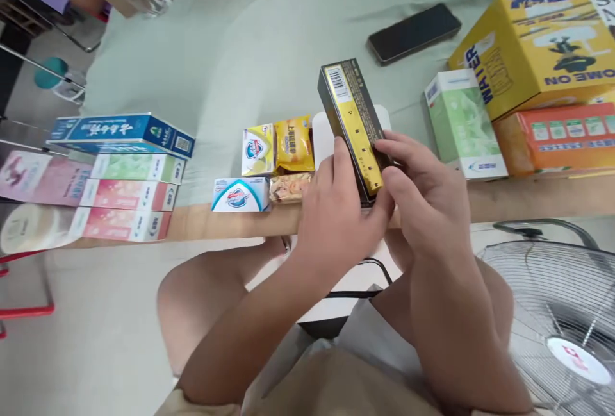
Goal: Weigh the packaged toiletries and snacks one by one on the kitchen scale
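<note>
A long black and gold toothpaste box (pixel 355 124) is tilted up in front of me, its barcode end pointing away. My left hand (pixel 339 211) closes round its near left side. The fingers of my right hand (pixel 425 195) grip its right side near the lower end. Behind the box lies a white rounded object (pixel 323 126), mostly hidden. To the left of my hands are a yellow-and-white soap box (pixel 258 150), a yellow soap packet (pixel 293 143), a white and blue soap box (pixel 240 195) and a small wrapped packet (pixel 288 187).
Boxes are stacked at the left, a blue one (pixel 125 134) on top, beside a round pale container (pixel 29 227). A phone (pixel 414 33), a green box (pixel 465 124), an orange pack (pixel 567 134) and a yellow carton (pixel 538 50) lie at the right. A fan (pixel 557 313) stands below the table edge.
</note>
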A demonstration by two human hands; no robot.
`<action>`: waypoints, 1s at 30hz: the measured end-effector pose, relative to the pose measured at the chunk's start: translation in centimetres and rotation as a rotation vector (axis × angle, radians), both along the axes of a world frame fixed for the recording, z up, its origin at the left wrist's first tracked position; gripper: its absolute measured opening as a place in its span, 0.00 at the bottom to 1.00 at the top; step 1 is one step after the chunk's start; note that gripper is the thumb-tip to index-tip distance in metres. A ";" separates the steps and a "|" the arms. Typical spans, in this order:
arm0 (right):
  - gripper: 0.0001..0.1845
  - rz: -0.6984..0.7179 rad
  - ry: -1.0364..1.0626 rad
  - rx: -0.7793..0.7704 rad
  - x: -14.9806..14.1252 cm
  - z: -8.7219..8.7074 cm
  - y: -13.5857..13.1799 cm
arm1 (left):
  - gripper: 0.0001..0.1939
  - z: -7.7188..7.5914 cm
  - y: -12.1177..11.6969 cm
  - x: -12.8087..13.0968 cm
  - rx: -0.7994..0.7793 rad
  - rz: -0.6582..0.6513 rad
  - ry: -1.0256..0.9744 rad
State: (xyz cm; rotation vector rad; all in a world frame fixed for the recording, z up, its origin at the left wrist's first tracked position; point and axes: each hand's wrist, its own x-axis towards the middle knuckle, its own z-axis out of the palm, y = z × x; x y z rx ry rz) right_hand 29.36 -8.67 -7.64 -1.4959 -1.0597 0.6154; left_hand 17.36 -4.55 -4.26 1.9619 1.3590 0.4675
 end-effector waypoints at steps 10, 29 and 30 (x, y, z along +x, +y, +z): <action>0.13 -0.137 -0.174 -0.088 -0.4 0.1 0.7 | 0.20 0.3 2.6 -1.6 0.060 -0.104 0.139; 0.26 -0.193 -0.670 -0.392 -2.6 0.5 1.2 | 0.20 -2.3 4.2 -9.9 0.460 -0.074 -0.581; 0.28 -0.221 -0.689 -0.436 -2.6 0.4 1.3 | 0.20 -2.1 4.2 -10.5 0.468 -0.072 -0.597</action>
